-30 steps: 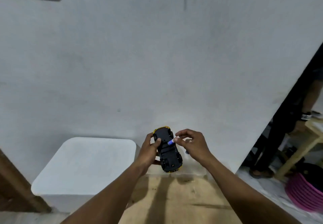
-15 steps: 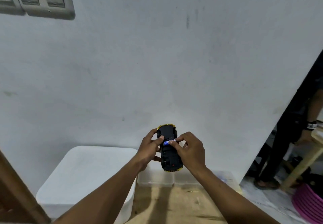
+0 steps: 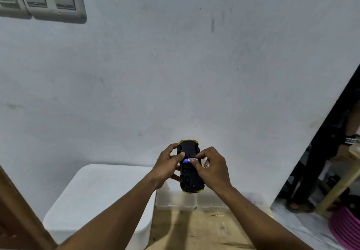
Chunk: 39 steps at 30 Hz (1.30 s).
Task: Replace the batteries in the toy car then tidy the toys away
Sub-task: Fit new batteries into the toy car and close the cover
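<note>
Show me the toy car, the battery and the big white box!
toy car (image 3: pixel 189 181), head view, on its black underside.
battery (image 3: pixel 187 160), head view, on its blue wrap.
white box (image 3: pixel 101 195), head view, on its lid.

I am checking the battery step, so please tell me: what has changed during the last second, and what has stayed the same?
The right hand moved left and carried the blue battery, pinched in its fingers, from beside the toy car onto its black underside, where it now lies crosswise. Nothing was let go. The left hand still holds the car upside down.
</note>
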Tool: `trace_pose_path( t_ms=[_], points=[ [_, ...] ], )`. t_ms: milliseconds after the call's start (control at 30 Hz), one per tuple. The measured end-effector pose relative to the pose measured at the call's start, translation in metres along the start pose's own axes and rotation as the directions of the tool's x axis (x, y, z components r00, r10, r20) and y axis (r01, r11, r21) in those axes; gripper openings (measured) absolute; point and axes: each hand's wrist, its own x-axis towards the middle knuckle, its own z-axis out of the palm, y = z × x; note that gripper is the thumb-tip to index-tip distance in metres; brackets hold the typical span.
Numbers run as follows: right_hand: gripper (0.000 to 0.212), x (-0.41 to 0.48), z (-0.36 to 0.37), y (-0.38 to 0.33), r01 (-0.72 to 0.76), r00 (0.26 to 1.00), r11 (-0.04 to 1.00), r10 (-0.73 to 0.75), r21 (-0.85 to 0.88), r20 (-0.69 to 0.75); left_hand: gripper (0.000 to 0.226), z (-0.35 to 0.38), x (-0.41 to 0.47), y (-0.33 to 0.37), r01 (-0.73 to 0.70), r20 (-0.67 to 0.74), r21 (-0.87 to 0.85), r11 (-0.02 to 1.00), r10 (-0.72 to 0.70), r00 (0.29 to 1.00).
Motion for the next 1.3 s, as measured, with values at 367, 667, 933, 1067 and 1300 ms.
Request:
trace_pose_path(
  t_ms=[367, 667, 933, 1067, 1300],
  points=[
    [0.038, 0.016, -0.019, -0.011, -0.237, 0.969, 0.885, 0.189, 0.401, 0.157, 0.024, -0.002, 0.002, -0.002, 0.057, -0.056, -0.019, 0.998, -0.058, 0.997],
    [0.033, 0.005, -0.012, -0.017, -0.167, 0.957, 0.877, 0.033, 0.450, 0.290, 0.021, 0.004, -0.002, -0.005, 0.098, -0.014, -0.039, 0.994, -0.099, 0.995],
    [0.028, -0.003, -0.005, -0.003, 0.009, 0.994, 0.980, -0.030, 0.201, 0.102, 0.020, 0.002, 0.002, -0.008, 0.112, -0.042, -0.060, 0.992, -0.114, 0.993],
    [0.031, -0.006, -0.001, 0.003, 0.081, 0.997, 0.996, -0.081, 0.023, 0.010, 0.022, 0.000, 0.005, -0.008, 0.118, -0.037, -0.082, 0.990, -0.121, 0.992],
    [0.033, 0.004, -0.005, 0.002, -0.162, 0.986, 0.976, 0.167, 0.146, -0.018, 0.021, -0.004, 0.007, -0.006, 0.138, -0.021, -0.140, 0.981, -0.142, 0.990]
  ],
)
